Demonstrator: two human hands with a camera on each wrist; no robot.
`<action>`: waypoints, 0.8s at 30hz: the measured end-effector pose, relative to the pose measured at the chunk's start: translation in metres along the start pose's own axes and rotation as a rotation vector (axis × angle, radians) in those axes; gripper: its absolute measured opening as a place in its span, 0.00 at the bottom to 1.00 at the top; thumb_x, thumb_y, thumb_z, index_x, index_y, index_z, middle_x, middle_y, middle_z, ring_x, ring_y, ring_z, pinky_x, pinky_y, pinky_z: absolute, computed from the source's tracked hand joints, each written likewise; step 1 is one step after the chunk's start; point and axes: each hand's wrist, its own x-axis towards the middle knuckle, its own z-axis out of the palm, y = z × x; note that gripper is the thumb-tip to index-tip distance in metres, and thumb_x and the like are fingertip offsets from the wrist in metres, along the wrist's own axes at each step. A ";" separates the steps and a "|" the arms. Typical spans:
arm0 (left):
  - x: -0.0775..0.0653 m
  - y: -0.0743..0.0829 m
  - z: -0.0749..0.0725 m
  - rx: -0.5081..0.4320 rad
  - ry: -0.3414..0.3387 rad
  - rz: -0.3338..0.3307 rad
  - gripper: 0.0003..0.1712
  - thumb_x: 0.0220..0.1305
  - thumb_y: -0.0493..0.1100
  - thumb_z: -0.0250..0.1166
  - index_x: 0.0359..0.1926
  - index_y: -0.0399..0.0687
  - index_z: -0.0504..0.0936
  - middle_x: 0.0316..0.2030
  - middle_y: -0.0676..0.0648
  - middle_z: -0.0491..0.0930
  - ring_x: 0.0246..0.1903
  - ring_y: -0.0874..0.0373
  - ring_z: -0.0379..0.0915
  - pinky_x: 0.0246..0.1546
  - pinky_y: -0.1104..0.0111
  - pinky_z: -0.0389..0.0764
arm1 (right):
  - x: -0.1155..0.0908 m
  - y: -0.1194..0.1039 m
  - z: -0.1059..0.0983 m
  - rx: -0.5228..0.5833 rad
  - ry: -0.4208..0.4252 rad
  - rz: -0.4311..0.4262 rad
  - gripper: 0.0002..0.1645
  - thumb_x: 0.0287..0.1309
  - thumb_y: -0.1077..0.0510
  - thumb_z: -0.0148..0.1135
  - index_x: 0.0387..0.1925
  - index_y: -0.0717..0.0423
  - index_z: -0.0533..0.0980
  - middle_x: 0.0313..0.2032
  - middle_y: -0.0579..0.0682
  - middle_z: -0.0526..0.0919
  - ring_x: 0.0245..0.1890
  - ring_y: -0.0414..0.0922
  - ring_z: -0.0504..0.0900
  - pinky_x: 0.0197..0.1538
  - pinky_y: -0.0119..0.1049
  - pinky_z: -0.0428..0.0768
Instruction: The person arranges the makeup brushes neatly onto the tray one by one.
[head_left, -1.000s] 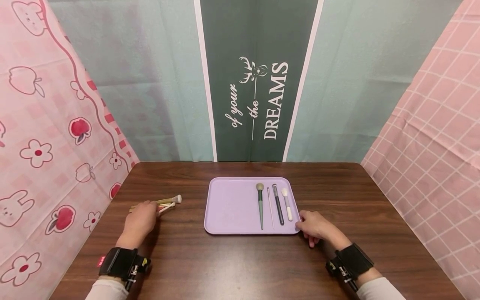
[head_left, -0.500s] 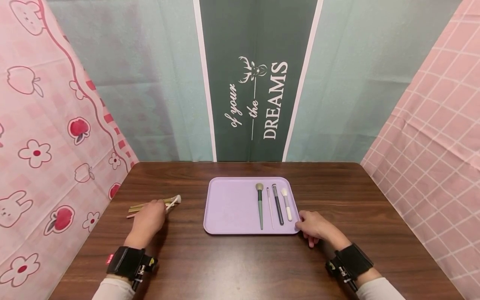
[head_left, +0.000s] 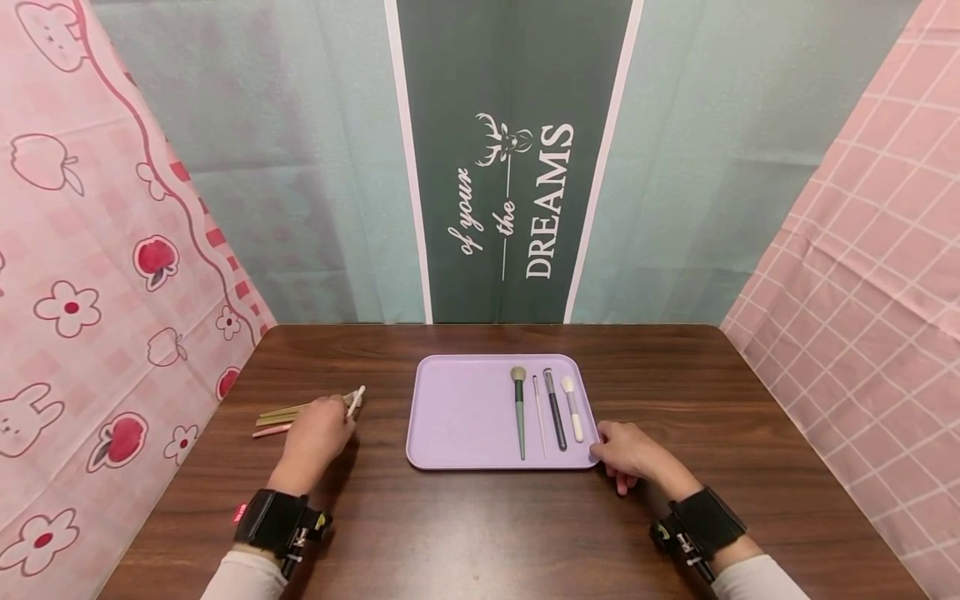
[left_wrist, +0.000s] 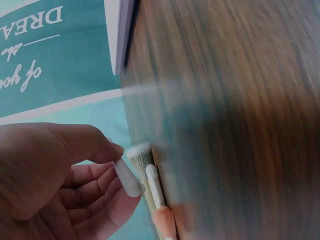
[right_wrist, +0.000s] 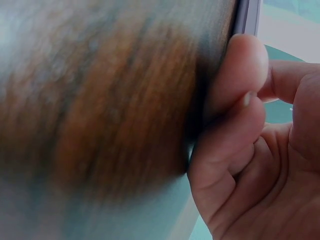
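White brush (left_wrist: 128, 180) pinched in left hand (head_left: 318, 429), by loose brushes (left_wrist: 156, 189) at left. Right hand (head_left: 628, 450) on tray (head_left: 457, 417), near right corner, can't tell if gripping. Pickup stage imo, next probably carry right.

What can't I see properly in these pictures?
- Head view: parts of the long, thin gold brush handles, hidden by the left hand.
- Left wrist view: most of the flat lilac rectangular tray, cut off by the top edge.
- Right wrist view: the grain of the brown wooden table, blurred.
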 end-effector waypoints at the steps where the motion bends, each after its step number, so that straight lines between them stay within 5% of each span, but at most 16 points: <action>1: 0.001 0.002 0.001 -0.006 -0.003 -0.003 0.08 0.56 0.34 0.64 0.24 0.37 0.74 0.22 0.40 0.76 0.23 0.42 0.76 0.27 0.49 0.76 | 0.000 0.000 0.000 0.001 0.001 0.001 0.03 0.57 0.64 0.56 0.30 0.57 0.70 0.17 0.55 0.76 0.07 0.43 0.78 0.13 0.35 0.75; 7: 0.005 0.014 0.004 -0.031 0.017 -0.018 0.11 0.57 0.35 0.67 0.23 0.38 0.73 0.19 0.43 0.73 0.19 0.47 0.72 0.23 0.52 0.74 | 0.000 0.000 0.000 0.004 0.004 0.000 0.03 0.57 0.63 0.56 0.29 0.57 0.70 0.17 0.54 0.76 0.07 0.43 0.77 0.13 0.35 0.75; 16: 0.011 0.032 0.012 -0.037 0.138 -0.027 0.13 0.54 0.36 0.68 0.22 0.37 0.72 0.18 0.38 0.76 0.20 0.37 0.77 0.21 0.48 0.76 | 0.001 0.001 0.000 0.005 0.005 -0.001 0.03 0.57 0.64 0.56 0.29 0.57 0.69 0.17 0.54 0.76 0.07 0.43 0.77 0.13 0.35 0.74; 24: 0.016 0.049 0.016 -0.037 0.175 -0.021 0.13 0.52 0.36 0.70 0.22 0.35 0.72 0.19 0.35 0.77 0.21 0.35 0.78 0.22 0.46 0.77 | 0.001 0.000 0.000 0.010 0.003 0.003 0.03 0.57 0.63 0.56 0.29 0.57 0.70 0.17 0.54 0.77 0.07 0.43 0.77 0.13 0.35 0.74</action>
